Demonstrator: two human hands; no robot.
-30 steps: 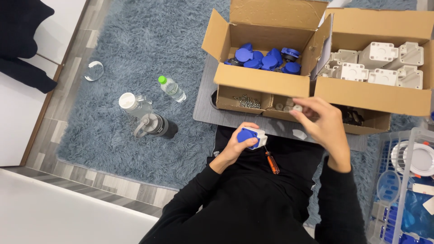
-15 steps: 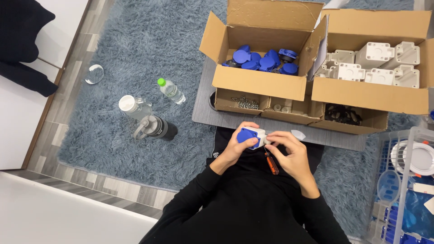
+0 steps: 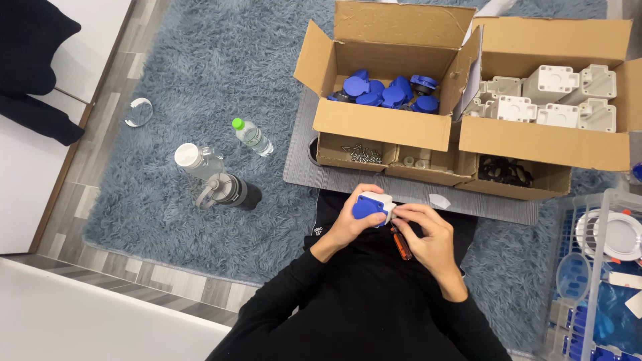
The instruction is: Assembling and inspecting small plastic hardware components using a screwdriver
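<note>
Left hand (image 3: 348, 224) grips one blue-and-white socket (image 3: 372, 206); right hand (image 3: 428, 234) pinches its edge; two open cardboard boxes (image 3: 381, 124), three bottles (image 3: 221, 174) nearby

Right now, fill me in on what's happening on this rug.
A person in a black top sits on the blue-grey shag rug. Their left hand grips a small blue and white plastic socket part, and the right hand pinches at its white edge. An orange-handled tool lies in their lap. Ahead, one open cardboard box holds blue plastic caps, another cardboard box white plastic housings.
</note>
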